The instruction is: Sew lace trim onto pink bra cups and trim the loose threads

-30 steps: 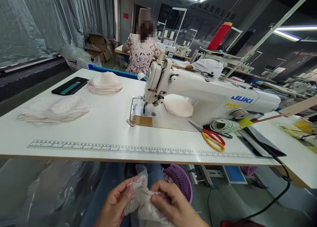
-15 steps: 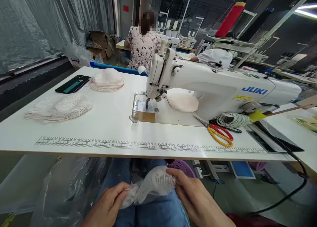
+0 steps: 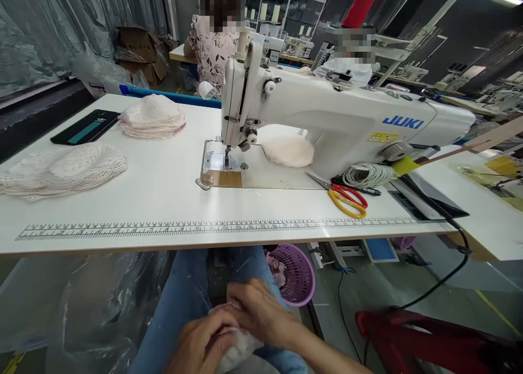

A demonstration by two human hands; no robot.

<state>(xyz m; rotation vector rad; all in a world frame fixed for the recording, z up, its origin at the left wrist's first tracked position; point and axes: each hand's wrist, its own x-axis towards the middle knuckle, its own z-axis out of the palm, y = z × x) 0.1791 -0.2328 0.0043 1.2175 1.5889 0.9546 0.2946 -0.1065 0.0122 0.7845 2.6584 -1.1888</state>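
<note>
Over my lap, my left hand (image 3: 202, 338) is closed around a bunched white lacy fabric piece (image 3: 240, 349). My right hand (image 3: 259, 311) curls over the same piece from the right, its fingertips partly hidden behind my left hand. The two hands touch or nearly touch, and most of the fabric is covered by them. Above them on the table stands a white sewing machine (image 3: 327, 107). A pale rounded fabric piece (image 3: 290, 149) lies under its arm. Left of the machine are two stacks of white fabric pieces, a farther stack (image 3: 152, 117) and a nearer lacy stack (image 3: 65, 170).
A black phone (image 3: 85, 127) lies by the stacks. Scissors (image 3: 347, 200) and a coil of cord (image 3: 365, 175) rest at the machine's right. A ruler strip (image 3: 163, 230) follows the table's front edge. Below stands a purple basket (image 3: 300, 276). Two people sit beyond.
My hands have come together, and the fabric that was stretched between them is now bunched up. The view has shifted, showing more of the purple basket.
</note>
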